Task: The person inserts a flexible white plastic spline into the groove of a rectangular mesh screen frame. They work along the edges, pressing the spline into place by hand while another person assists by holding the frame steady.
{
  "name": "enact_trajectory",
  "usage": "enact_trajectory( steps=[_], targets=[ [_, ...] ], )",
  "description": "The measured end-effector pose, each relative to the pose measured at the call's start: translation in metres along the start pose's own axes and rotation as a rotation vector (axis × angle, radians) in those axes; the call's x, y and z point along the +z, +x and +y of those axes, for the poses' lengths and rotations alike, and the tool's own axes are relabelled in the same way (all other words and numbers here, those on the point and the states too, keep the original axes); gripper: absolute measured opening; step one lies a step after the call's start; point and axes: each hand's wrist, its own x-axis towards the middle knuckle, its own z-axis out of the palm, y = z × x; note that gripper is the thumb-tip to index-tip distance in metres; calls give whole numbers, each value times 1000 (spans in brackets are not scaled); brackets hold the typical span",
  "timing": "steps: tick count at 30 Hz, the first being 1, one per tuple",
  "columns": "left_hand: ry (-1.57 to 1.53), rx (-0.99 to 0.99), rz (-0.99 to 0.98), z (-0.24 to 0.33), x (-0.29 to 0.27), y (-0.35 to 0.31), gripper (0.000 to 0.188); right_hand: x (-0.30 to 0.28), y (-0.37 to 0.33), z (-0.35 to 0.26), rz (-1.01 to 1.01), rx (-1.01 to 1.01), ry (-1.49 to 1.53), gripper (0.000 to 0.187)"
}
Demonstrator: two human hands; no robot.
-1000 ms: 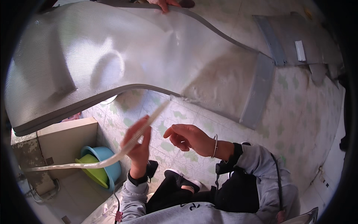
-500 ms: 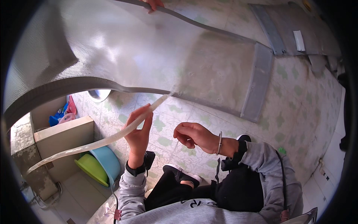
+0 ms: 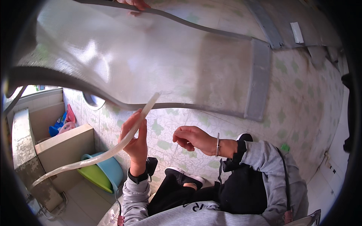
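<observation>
In the head view, the only one we have, our left hand (image 3: pixel 136 147) is clamped on a translucent white ribbed plastic hose (image 3: pixel 109 153), pinched between thumb and fingers. The hose runs in from the lower left, crosses over a light-blue round plastic basin (image 3: pixel 112 169), and points its free end up across the near dark edge of a large, silvery-grey mesh sheet (image 3: pixel 162 67). We cannot tell whether that end touches the sheet, or whether water is flowing. Our right hand (image 3: pixel 195 141) is loosely curled around nothing, over the patterned tile floor (image 3: pixel 288 116). At the far edge, another person's hand (image 3: pixel 136 5) is on the sheet. We judge the step in hand to be aiming the hose at the sheet; the next move seems to call for a steady grip and a clear line onto its surface.
</observation>
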Motion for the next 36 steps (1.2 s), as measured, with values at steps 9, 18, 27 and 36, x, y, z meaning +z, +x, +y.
enact_trajectory(
  steps=[9, 18, 27, 36],
  targets=[
    [-98, 125, 148, 14, 18, 23, 21, 3, 1, 0, 22, 27, -40, 25],
    [-17, 99, 32, 21, -1, 20, 24, 0, 2, -1, 63, 27, -14, 24],
    [-183, 219, 175, 52, 19, 69, 23, 0, 2, -1, 76, 23, -8, 24],
    [-115, 341, 299, 70, 19, 115, 23, -4, -1, -1, 94, 23, 21, 23]
  ],
)
